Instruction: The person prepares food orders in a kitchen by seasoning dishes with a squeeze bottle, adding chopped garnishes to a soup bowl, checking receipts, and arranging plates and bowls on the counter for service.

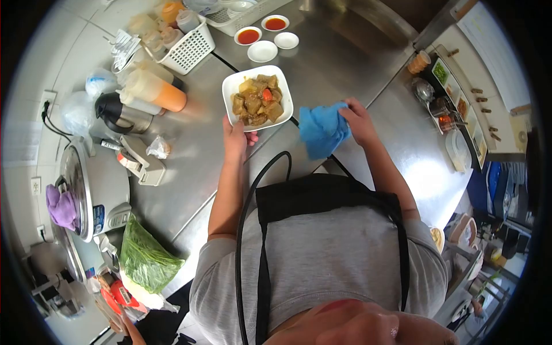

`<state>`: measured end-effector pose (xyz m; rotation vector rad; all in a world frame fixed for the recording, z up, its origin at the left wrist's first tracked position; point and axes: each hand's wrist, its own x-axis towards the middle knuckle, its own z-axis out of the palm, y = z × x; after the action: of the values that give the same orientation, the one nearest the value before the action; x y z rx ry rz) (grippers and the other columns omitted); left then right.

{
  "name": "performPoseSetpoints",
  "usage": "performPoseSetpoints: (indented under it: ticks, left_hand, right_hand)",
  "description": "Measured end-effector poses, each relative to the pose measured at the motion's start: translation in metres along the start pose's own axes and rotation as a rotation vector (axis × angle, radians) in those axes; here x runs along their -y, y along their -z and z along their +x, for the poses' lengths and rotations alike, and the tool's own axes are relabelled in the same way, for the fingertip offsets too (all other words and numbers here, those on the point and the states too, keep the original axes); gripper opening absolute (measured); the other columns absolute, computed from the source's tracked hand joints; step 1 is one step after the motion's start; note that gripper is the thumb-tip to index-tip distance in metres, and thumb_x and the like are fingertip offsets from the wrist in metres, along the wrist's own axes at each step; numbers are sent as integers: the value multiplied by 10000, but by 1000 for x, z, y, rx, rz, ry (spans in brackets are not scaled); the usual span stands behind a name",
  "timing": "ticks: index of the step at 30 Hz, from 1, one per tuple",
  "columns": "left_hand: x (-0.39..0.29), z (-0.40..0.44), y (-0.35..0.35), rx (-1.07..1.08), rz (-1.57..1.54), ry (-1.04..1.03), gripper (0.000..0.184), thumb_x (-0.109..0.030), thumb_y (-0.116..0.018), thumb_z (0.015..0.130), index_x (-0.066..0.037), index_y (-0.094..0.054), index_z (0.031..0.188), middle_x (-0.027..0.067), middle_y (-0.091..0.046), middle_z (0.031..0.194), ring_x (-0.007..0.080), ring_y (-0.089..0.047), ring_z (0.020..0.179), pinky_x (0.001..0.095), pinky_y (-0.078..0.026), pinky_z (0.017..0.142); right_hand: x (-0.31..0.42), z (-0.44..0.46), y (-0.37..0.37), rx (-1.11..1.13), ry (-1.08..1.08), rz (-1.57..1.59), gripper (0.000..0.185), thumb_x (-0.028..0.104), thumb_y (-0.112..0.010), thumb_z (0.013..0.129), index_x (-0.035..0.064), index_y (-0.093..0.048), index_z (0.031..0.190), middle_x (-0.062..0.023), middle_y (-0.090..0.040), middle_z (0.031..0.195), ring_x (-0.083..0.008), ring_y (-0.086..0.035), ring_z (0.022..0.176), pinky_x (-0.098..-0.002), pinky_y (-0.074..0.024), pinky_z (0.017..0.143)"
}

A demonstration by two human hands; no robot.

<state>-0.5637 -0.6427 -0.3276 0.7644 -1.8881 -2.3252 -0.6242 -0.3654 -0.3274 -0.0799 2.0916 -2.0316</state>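
My left hand (236, 138) grips the near edge of a square white bowl (229, 86), thumb at the rim and fingers underneath. Brown stewed chunks (256, 103), with paler pieces and one red piece, fill the bowl. To the right, my right hand (359, 119) pinches a blue cloth (323, 129), which hangs crumpled from the fingers. The cloth is apart from the bowl. Beyond the bowl stand two small dishes of red sauce (248, 37) and two small white dishes (263, 52).
Metal counter (345, 52) lies beneath. Left are a white basket (190, 49) of bottles, a pitcher of orange liquid (155, 90), a thermos (123, 112), a tape dispenser (144, 161) and a large cooker (100, 184). Ingredient trays (460, 103) stand right. Another person's hand (129, 328) shows lower left.
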Motion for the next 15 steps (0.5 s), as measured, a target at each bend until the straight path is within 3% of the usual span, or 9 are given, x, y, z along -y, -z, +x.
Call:
performPoseSetpoints:
  ticks: [1, 4, 7, 10, 13, 15]
  left_hand:
    - [-1, 0, -6, 15, 24, 1, 257, -95, -297, 808, -51, -284, 1060, 82, -495, 566, 118, -449, 362, 206, -338, 302]
    - [-3, -1, -20, 63, 78, -2, 280, -85, -295, 790, -40, -283, 1066, 85, -490, 563, 114, -435, 348, 206, -327, 292]
    - [-4, -4, -28, 112, 104, 3, 313, -78, -297, 773, -35, -277, 1083, 88, -488, 561, 113, -430, 344, 208, -323, 288]
    - [-3, -5, -34, 124, 108, 12, 327, -75, -301, 766, -27, -275, 1088, 90, -486, 558, 114, -431, 348, 209, -325, 290]
    - [1, -3, -34, 121, 90, 34, 321, -72, -304, 763, -20, -278, 1079, 89, -485, 558, 116, -427, 349, 210, -331, 297]
    - [3, -4, -34, 114, 94, 66, 311, -71, -306, 762, -17, -282, 1068, 86, -483, 558, 116, -423, 349, 209, -335, 303]
  right_hand:
    - [3, 5, -1, -60, -21, -115, 98, 116, -540, 730, 57, -519, 806, -26, -535, 826, -139, -515, 756, -260, -407, 681]
    - [9, 22, -18, -159, 330, -501, 98, 85, -524, 712, 81, -546, 808, -59, -532, 826, -206, -531, 749, -286, -421, 685]
    - [22, 25, -31, 8, 690, -1015, 148, 79, -513, 680, 104, -570, 814, -85, -523, 813, -247, -529, 752, -317, -432, 686]
    - [14, 26, -35, 89, 786, -1222, 172, 86, -499, 660, 100, -575, 814, -84, -524, 826, -240, -529, 766, -335, -434, 697]
    - [12, 31, -34, 205, 802, -1357, 139, 95, -462, 746, 80, -561, 842, -59, -518, 857, -251, -527, 773, -341, -427, 675]
    - [14, 42, -33, 267, 589, -1222, 134, 113, -471, 742, 82, -561, 836, -65, -521, 860, -249, -527, 779, -335, -426, 672]
